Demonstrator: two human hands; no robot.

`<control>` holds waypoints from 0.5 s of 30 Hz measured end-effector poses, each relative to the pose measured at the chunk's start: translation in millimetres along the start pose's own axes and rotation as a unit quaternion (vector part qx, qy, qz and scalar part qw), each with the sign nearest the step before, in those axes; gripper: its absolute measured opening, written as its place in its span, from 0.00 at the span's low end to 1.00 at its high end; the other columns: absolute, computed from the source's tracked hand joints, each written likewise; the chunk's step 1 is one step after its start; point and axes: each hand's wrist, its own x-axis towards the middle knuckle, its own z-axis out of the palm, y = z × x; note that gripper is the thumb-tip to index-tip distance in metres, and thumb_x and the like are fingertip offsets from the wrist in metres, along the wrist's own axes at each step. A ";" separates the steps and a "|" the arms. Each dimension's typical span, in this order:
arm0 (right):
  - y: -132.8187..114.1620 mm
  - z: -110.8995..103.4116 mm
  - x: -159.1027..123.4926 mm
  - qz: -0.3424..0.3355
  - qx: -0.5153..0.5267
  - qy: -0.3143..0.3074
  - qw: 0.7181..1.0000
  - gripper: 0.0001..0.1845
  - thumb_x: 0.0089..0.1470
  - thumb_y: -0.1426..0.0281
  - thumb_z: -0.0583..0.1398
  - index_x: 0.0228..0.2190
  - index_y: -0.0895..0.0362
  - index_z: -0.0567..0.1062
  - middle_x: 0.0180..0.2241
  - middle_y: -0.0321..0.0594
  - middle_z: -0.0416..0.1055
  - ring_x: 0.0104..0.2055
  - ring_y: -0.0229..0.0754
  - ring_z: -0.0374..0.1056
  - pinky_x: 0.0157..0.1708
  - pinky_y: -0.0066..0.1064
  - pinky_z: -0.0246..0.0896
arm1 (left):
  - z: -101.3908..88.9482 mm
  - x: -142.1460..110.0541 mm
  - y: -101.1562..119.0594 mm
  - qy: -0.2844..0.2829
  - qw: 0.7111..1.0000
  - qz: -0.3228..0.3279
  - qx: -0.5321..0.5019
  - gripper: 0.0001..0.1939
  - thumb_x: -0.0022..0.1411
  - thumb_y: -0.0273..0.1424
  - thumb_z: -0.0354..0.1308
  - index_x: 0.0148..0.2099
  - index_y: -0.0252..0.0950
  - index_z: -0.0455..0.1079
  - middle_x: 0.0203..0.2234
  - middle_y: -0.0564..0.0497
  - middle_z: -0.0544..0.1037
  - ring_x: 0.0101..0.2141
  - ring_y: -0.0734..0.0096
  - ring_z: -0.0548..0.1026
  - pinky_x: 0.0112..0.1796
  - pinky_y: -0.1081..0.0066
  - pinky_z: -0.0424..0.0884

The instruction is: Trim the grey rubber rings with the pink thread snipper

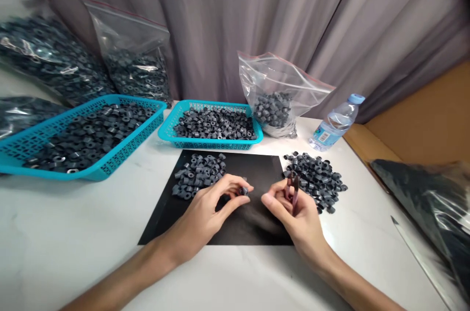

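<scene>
The left hand (pixel 207 205) is partly curled, its thumb and forefinger closed to a pinch on a small dark grey piece (pixel 243 191). The piece sits at the fingertips, above the black mat (pixel 266 170) and on the side facing the right hand (pixel 301 208), with a gap between the two hands. The right hand is curled in, its fingers folded around a slim two-pronged tool (pixel 295 186) that stands up out of the grip; its exact kind cannot be told.

Just beyond the left hand, a pile of short, hollow grey collars (pixel 200 174) lies on the mat. A second heap of similar collars (pixel 319 179) lies beyond the right hand, mostly on the white worktop (pixel 238 276) at the mat's right edge.

Behind the mat stands a blue perforated basket (pixel 211 144) filled with collars; a larger blue basket (pixel 106 170) is to its left. A clear zip bag (pixel 273 110) of collars and a water bottle (pixel 336 124) stand to its right.
</scene>
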 end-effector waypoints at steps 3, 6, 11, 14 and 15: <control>-2.8 5.5 -3.5 0.007 0.007 -0.039 0.999 0.19 0.53 0.53 0.65 0.36 0.56 0.75 0.21 0.26 0.43 0.22 0.33 0.44 0.21 0.27 0.46 | 4.0 -4.2 5.2 -0.022 1.000 -0.002 0.008 0.09 0.69 0.38 0.55 0.48 0.46 0.71 0.42 0.56 0.80 0.43 0.69 0.78 0.46 0.72 0.72; -3.9 10.0 -3.3 0.028 0.018 -0.048 0.998 0.18 0.53 0.53 0.66 0.34 0.56 0.74 0.21 0.26 0.43 0.22 0.33 0.44 0.21 0.26 0.46 | 3.6 -5.0 7.8 -0.029 1.000 0.005 0.009 0.10 0.69 0.37 0.55 0.49 0.46 0.73 0.44 0.56 0.81 0.44 0.69 0.78 0.47 0.72 0.72; -3.5 8.2 1.2 0.073 0.063 -0.043 0.994 0.17 0.52 0.54 0.66 0.32 0.56 0.77 0.20 0.26 0.44 0.22 0.33 0.44 0.20 0.26 0.44 | -0.9 1.0 3.9 -0.015 0.998 -0.016 -0.055 0.10 0.65 0.35 0.60 0.48 0.46 0.78 0.46 0.56 0.82 0.47 0.66 0.79 0.51 0.70 0.73; -1.1 4.2 2.5 0.079 0.069 -0.027 0.994 0.17 0.51 0.54 0.67 0.31 0.55 0.78 0.20 0.27 0.48 0.23 0.33 0.45 0.21 0.27 0.45 | -1.6 4.5 0.9 -0.021 0.987 -0.060 -0.147 0.11 0.63 0.35 0.62 0.48 0.44 0.78 0.45 0.55 0.83 0.49 0.65 0.79 0.53 0.69 0.73; -0.2 3.1 2.6 0.079 0.070 -0.025 0.994 0.17 0.51 0.54 0.67 0.31 0.55 0.78 0.20 0.28 0.50 0.23 0.34 0.47 0.22 0.27 0.46 | -1.5 5.2 0.5 -0.027 0.981 -0.074 -0.177 0.11 0.63 0.35 0.63 0.48 0.44 0.78 0.45 0.55 0.83 0.49 0.64 0.79 0.53 0.68 0.73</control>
